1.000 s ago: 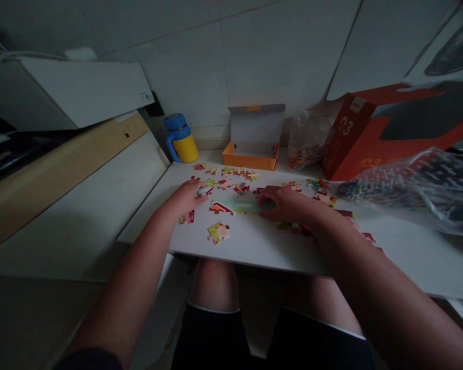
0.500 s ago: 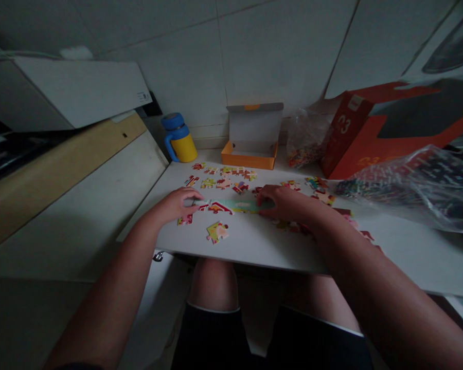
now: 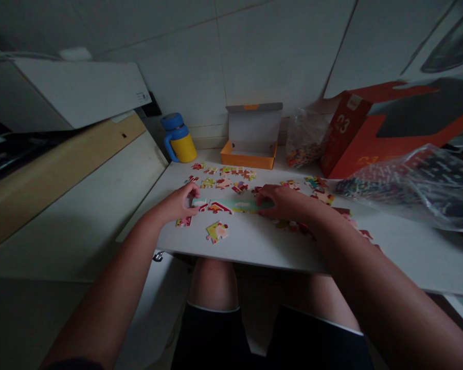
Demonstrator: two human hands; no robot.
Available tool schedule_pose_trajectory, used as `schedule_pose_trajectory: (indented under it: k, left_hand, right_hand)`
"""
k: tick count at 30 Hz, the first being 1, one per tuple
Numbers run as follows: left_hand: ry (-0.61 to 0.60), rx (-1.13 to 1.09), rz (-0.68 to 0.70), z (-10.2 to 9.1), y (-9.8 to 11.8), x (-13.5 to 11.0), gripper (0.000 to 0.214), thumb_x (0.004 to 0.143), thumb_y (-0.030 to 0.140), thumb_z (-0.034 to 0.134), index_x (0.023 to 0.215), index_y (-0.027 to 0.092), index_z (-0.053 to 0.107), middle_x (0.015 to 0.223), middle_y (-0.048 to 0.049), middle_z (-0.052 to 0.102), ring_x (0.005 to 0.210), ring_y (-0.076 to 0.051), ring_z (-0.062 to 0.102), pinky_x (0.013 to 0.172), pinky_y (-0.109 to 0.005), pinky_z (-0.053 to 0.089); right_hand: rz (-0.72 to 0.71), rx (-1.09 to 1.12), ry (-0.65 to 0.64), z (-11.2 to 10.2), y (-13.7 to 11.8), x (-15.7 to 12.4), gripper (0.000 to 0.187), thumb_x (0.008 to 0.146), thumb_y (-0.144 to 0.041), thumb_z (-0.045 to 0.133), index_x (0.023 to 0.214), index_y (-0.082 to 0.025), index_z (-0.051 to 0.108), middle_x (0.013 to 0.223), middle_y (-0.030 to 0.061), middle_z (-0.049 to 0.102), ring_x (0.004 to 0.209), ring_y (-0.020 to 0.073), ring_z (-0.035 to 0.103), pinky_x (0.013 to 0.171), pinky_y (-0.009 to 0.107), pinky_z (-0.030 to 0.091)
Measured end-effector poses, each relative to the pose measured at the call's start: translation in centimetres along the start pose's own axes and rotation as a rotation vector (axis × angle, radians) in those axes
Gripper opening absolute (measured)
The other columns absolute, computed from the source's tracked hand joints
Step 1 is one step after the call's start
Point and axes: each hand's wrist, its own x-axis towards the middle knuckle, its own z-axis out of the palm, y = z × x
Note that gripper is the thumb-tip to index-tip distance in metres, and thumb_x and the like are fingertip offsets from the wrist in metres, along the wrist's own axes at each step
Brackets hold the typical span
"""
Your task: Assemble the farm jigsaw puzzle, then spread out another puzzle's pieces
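Observation:
A short row of joined puzzle pieces [image 3: 235, 206], teal with red, lies on the white board [image 3: 254, 241] across my lap. My left hand [image 3: 179, 203] pinches a small piece [image 3: 198, 203] at the row's left end, fingers closed on it. My right hand [image 3: 283, 201] rests curled on the row's right end, pressing it down. Several loose coloured pieces [image 3: 224, 177] lie scattered behind the row. A yellow and pink piece [image 3: 217, 232] sits alone near the front, and a pink piece [image 3: 183, 221] lies under my left wrist.
A yellow mug with a blue lid [image 3: 179, 139] stands at the back left. An open orange box [image 3: 251, 146], a bag of pieces [image 3: 304, 141] and a red carton [image 3: 355, 133] line the wall. A large plastic bag [image 3: 409, 185] lies at the right.
My left hand drew back from the loose pieces with a small piece and brought it to the left end of the joined row. My right hand stayed on the row.

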Motion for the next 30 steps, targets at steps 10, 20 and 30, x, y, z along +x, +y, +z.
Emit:
schedule_pose_trajectory:
  k: [10,20,30]
  left_hand:
    - [-0.072,-0.005,0.123,0.2,0.8,0.6,0.028,0.083,0.031,0.069,0.11,0.023,0.068,0.114,-0.0058,0.072,0.109,-0.024,0.068,0.104,-0.04,0.054]
    - [-0.015,0.174,0.246,0.9,1.4,0.0,0.025,0.098,0.028,0.059,0.102,0.026,0.084,0.112,-0.0081,0.07,0.105,-0.024,0.068,0.1,-0.04,0.055]
    - [-0.027,0.257,0.32,3.1,5.3,3.5,0.036,0.108,0.026,0.049,0.135,0.022,0.073,0.145,-0.0107,0.07,0.142,-0.026,0.059,0.125,-0.047,0.043]
  right_hand:
    - [-0.037,0.008,0.011,0.2,0.2,0.1,0.019,0.085,-0.028,0.075,0.104,-0.022,0.072,0.114,0.0103,0.074,0.098,0.0261,0.069,0.086,0.034,0.05]
    - [-0.019,0.005,0.007,0.2,0.2,-0.1,0.021,0.086,-0.029,0.075,0.105,-0.023,0.073,0.114,0.01,0.075,0.096,0.0257,0.069,0.083,0.033,0.049]
    - [-0.034,0.001,-0.002,0.2,0.2,0.0,0.021,0.085,-0.029,0.075,0.104,-0.023,0.072,0.114,0.0092,0.074,0.098,0.0254,0.069,0.086,0.032,0.049]
